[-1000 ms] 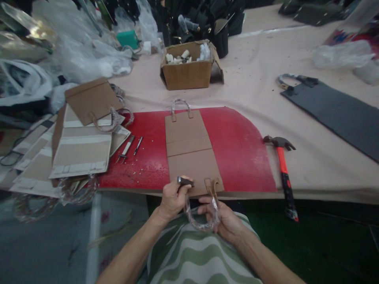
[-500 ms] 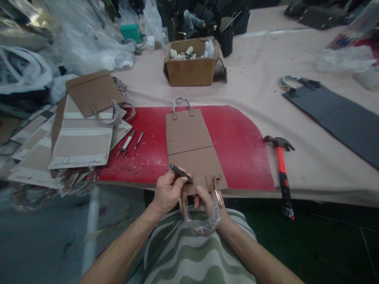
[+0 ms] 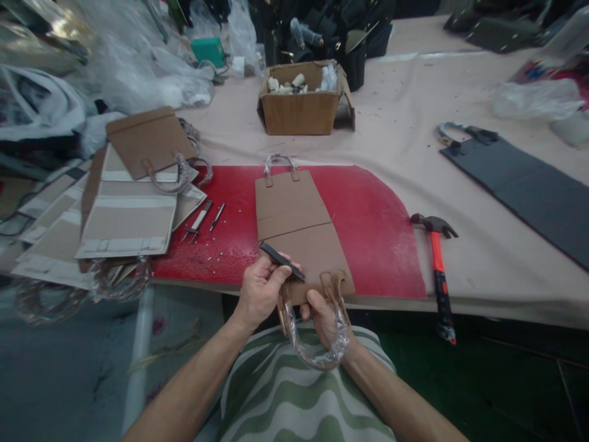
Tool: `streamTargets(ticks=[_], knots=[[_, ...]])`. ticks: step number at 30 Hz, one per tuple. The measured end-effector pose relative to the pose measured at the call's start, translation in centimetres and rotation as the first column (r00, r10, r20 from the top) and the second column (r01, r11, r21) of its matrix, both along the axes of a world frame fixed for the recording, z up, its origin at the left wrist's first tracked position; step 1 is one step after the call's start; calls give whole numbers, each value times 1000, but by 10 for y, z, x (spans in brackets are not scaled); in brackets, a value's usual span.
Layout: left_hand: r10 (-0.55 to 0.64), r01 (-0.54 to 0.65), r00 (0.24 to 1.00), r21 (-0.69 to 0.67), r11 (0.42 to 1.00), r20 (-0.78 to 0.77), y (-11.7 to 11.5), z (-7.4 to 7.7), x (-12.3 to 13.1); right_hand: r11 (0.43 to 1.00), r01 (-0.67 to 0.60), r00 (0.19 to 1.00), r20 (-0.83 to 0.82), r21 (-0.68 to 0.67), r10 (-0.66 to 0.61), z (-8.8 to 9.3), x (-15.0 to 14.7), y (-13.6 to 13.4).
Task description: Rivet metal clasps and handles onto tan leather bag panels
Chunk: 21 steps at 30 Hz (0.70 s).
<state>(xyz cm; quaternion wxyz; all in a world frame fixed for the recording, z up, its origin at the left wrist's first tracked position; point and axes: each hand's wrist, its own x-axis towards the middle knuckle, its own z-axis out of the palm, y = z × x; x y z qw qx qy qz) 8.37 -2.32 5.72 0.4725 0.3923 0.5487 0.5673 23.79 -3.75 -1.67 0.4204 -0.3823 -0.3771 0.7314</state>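
A tan bag panel (image 3: 299,212) lies lengthwise in front of me, with a plastic-wrapped handle (image 3: 280,158) at its far end. My left hand (image 3: 260,291) is closed around a slim black bar-shaped tool (image 3: 280,261), whose lower end rests over the panel's near left part. At the near edge, my right hand (image 3: 324,316) pinches the panel, thumb on top and fingers beneath. The near plastic-wrapped handle (image 3: 313,356) loops down over my lap, its right side around my right hand. One tan handle tab (image 3: 341,282) stands curled up from the panel.
A red mat (image 3: 377,227) lies under the panel. The hammer (image 3: 437,264) overhangs the table edge at right. Stacked tan panels (image 3: 129,224) and a forked tool (image 3: 197,221) lie left. A cardboard box (image 3: 297,116) stands behind; a dark panel (image 3: 529,178) lies far right.
My left hand has shifted the black tool slightly, its upper end now farther left and higher. The near end of the panel and its handle have moved a little; my right hand keeps its grip.
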Motion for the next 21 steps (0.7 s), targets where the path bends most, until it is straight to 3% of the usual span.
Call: streamTargets(ticks=[10, 15, 21], knots=[[-10, 9, 999, -30, 1000, -39, -4, 0, 0, 999, -20, 997, -74, -28, 18, 9, -4, 7], [15, -15, 1000, -3, 1000, 0, -6, 4, 4, 999, -49, 996, -74, -4, 49, 8, 0, 6], [14, -14, 1000, 0, 1000, -16, -8, 7, 3, 997, -47, 999, -4, -67, 47, -1, 4, 5]])
